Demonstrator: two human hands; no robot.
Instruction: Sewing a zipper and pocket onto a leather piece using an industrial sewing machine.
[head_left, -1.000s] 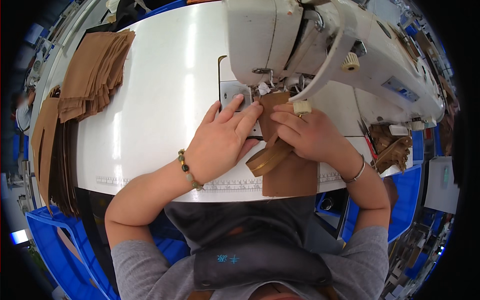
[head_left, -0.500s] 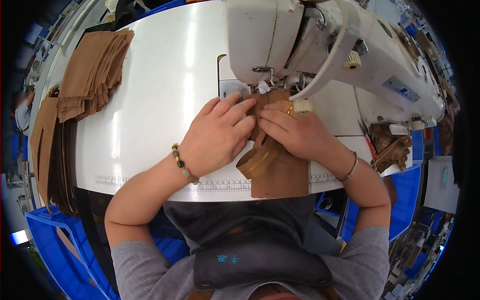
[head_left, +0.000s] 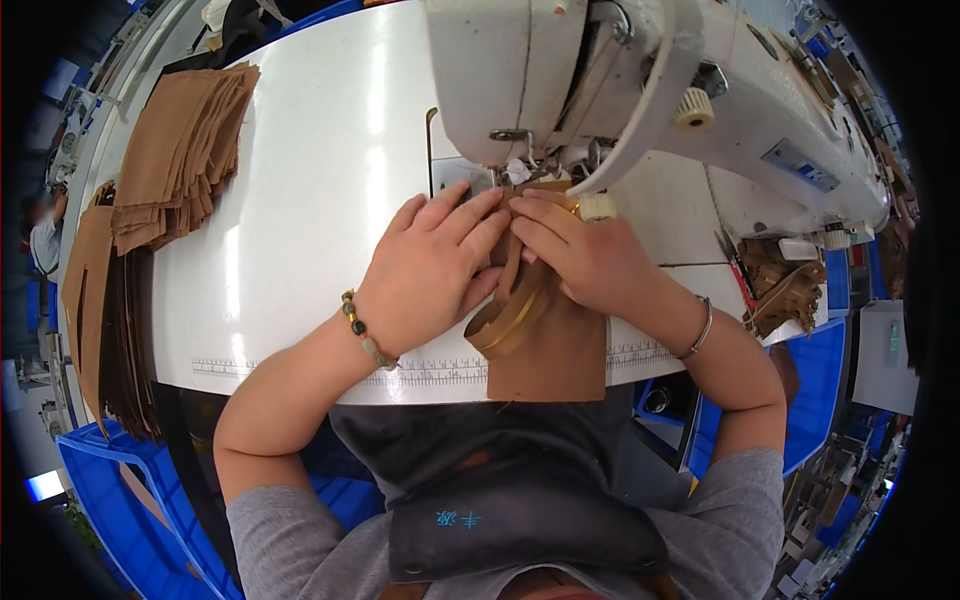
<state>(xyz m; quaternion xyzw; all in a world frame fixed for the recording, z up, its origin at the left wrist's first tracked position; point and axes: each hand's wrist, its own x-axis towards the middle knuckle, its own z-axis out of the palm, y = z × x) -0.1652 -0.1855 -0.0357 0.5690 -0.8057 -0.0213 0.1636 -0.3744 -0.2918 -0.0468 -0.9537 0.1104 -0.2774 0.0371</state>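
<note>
A brown fabric piece lies on the sewing table, its far end under the needle area of a white sewing machine. On top of it a brown zipper tape with gold teeth curls into a loop. My left hand rests with outstretched fingers along the left edge of the fabric and tape, thumb apart. From the right, my right hand has bent fingers closed on the fabric, its thumb partly showing beneath them. The fingertips of both hands nearly meet just before the presser foot, which is partly hidden.
Stacked brown fabric pieces lie at the far left, with long brown strips hanging over the edge. Red-handled snips sit beside crumpled brown pieces at right. Blue bins stand below; a ruler strip lines the front edge.
The fabric's near end and the zipper loop have shifted slightly left. My right fingers have moved a little up and left; the left hand keeps nearly the same place.
</note>
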